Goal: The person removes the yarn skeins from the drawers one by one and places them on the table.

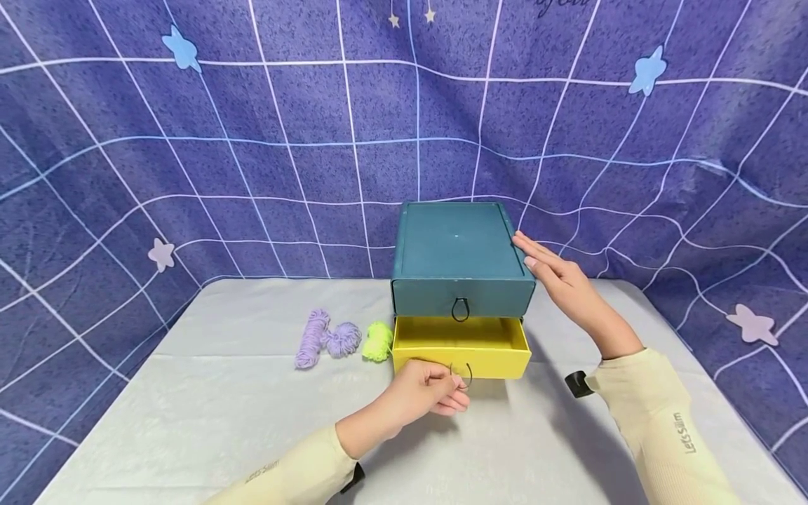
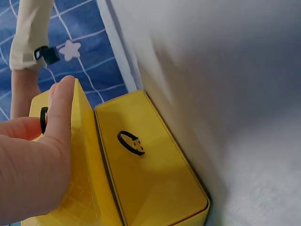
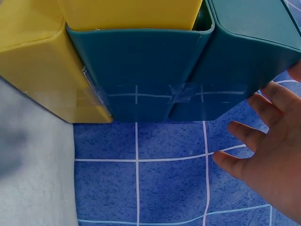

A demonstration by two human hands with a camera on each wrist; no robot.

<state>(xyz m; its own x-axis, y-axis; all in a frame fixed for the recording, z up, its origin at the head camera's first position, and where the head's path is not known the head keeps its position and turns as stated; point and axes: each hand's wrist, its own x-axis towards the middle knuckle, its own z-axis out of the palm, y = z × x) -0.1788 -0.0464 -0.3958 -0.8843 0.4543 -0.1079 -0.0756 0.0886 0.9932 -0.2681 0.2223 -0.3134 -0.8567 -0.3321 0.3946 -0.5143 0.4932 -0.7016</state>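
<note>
A stacked drawer unit stands on the table, its top box [image 1: 456, 242] dark teal with a black loop pull. Beneath it a yellow drawer [image 1: 429, 362] is pulled partway out; the part of its inside that shows holds nothing visible. My left hand [image 1: 419, 391] pinches that drawer's black loop pull [image 2: 43, 120] between thumb and finger. A lower yellow drawer [image 2: 150, 179] with its own black loop [image 2: 130, 143] sits closed in the left wrist view. My right hand [image 1: 564, 286] has its fingers extended, and the fingertips [image 3: 265, 92] rest against the teal box's right side.
Left of the unit lie a lavender yarn skein [image 1: 312, 340], a round lavender yarn bundle [image 1: 344, 339] and a neon green yarn bundle [image 1: 377, 342]. A pale cloth covers the table [image 1: 252, 393]. Behind hangs a blue gridded curtain [image 1: 303, 168] with stars. Clear tape [image 3: 181, 92] joins the boxes.
</note>
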